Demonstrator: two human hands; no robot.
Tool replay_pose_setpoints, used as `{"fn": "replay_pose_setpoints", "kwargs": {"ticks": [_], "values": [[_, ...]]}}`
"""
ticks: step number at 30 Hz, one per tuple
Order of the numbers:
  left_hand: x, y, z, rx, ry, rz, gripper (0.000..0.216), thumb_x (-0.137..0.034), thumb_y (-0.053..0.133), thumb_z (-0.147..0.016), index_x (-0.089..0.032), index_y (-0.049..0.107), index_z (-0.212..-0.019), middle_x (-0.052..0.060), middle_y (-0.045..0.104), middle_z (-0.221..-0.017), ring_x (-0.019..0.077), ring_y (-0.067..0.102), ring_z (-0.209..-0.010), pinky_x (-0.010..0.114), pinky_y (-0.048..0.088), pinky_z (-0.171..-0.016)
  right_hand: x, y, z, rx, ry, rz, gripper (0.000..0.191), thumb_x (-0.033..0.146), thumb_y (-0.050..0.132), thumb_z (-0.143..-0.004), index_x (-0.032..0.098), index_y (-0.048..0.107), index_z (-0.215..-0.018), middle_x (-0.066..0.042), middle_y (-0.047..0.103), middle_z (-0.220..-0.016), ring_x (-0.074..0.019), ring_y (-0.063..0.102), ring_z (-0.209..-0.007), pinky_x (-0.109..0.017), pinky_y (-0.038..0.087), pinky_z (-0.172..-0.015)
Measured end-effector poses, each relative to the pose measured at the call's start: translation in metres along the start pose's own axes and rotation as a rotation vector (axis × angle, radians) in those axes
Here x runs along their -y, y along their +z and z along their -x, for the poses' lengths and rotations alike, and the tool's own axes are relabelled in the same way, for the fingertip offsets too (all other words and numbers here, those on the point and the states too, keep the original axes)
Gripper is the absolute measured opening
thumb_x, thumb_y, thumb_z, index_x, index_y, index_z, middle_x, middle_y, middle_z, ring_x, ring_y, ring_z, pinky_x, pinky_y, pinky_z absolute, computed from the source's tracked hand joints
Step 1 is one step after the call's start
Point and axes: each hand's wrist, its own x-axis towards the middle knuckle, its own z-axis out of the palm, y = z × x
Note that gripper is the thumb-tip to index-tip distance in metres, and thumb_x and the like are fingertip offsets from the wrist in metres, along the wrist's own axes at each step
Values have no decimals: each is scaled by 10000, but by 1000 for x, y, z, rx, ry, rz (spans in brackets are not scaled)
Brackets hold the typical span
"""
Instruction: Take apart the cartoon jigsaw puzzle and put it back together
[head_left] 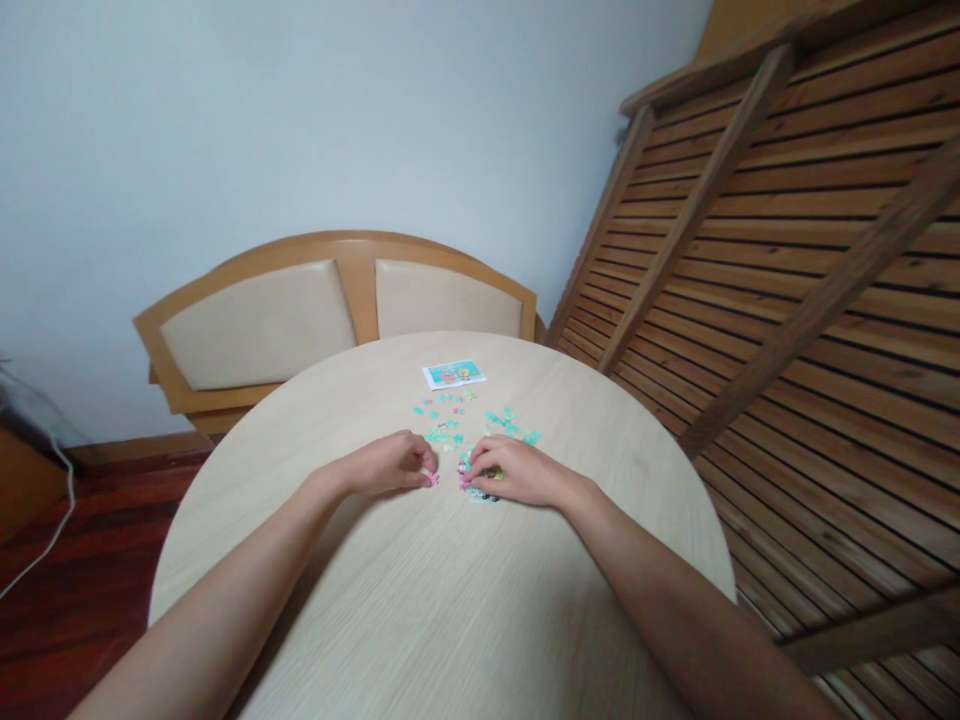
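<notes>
My left hand [394, 463] rests on the round pale wooden table [420, 600], fingers curled and pinching a small pink puzzle piece [433, 479]. My right hand [514, 470] lies close beside it, fingers bent over a small joined cluster of puzzle pieces [480, 490] that it partly hides. Several loose turquoise puzzle pieces [472, 425] are scattered just beyond both hands. A small picture card [454, 374] lies flat farther back on the table.
A wooden bench backrest with two beige pads [330, 310] stands behind the table against a pale wall. A slatted wooden frame [787, 280] leans at the right. A white cable [52, 530] runs over the dark red floor at the left.
</notes>
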Motion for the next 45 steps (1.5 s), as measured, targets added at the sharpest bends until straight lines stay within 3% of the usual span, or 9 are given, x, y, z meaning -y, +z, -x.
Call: {"fn": "replay_pose_setpoints", "kwargs": {"ticks": [5, 13, 38, 41, 45], "values": [[-12, 12, -8, -79, 36, -41, 147, -277, 614, -839, -170, 697, -896, 33, 695, -846, 166, 594, -779, 255, 426, -722, -2, 2, 0, -5, 5, 6, 168, 284, 646, -916, 241, 778, -1010, -57, 700, -1013, -179, 639, -968, -295, 466, -900], [-17, 25, -12, -142, 3, -81, 142, -301, 618, -862, -205, 695, -935, 12, 692, -840, 149, 595, -732, 232, 406, -666, 0, 0, 1, -5, 7, 11, 171, 281, 648, -913, 236, 776, -1017, -57, 698, -1012, -181, 636, -971, -295, 461, -904], [-23, 25, -13, -146, -13, -176, 223, -406, 576, -914, -215, 685, -879, 0, 676, -775, 143, 580, -676, 235, 374, -614, -3, 3, 1, -17, 3, 6, 171, 312, 653, -914, 235, 773, -1009, -54, 693, -1004, -176, 636, -955, -285, 467, -885], [-18, 22, -12, -219, -51, -223, 224, -379, 544, -932, -219, 696, -897, 14, 690, -824, 160, 609, -740, 248, 415, -664, 0, 2, 1, -11, 4, 9, 197, 343, 631, -931, 237, 770, -1021, -56, 700, -1005, -177, 639, -961, -286, 468, -887], [1, 16, -9, -417, -104, -313, 206, -330, 529, -929, -208, 685, -987, 61, 705, -1000, 218, 632, -955, 313, 473, -836, 4, 0, 0, -15, 7, 11, 257, 407, 598, -949, 236, 763, -1046, -62, 710, -1023, -186, 646, -980, -297, 469, -902]]}}
